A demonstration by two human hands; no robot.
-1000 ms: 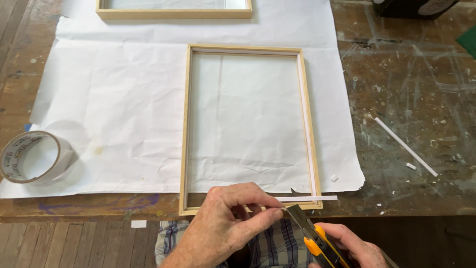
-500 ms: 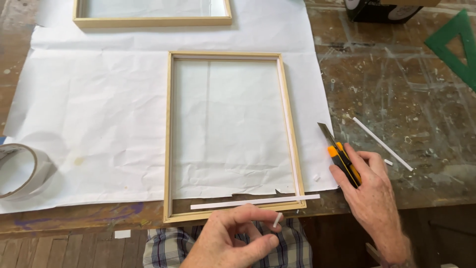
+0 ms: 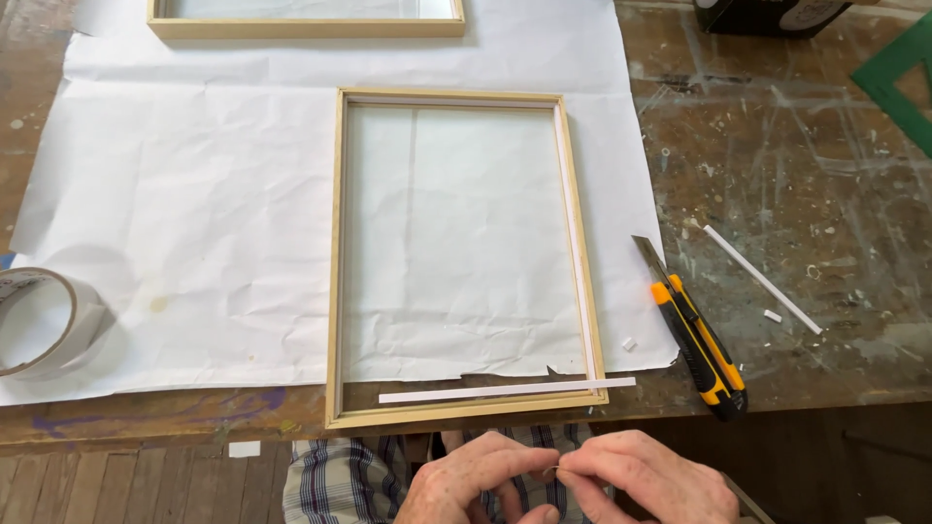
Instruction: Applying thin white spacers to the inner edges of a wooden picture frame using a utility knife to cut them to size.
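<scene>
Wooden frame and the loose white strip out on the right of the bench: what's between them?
In the head view, a yellow-and-black utility knife lies between the wooden frame and the loose white strip, beside the white paper sheet's right edge.

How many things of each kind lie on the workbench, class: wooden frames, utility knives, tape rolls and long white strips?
Wooden frames: 2 (near frame, far frame)
Utility knife: 1
Tape roll: 1
Long white strips: 2 (strip across near frame, strip on bare bench)
Total: 6
</scene>
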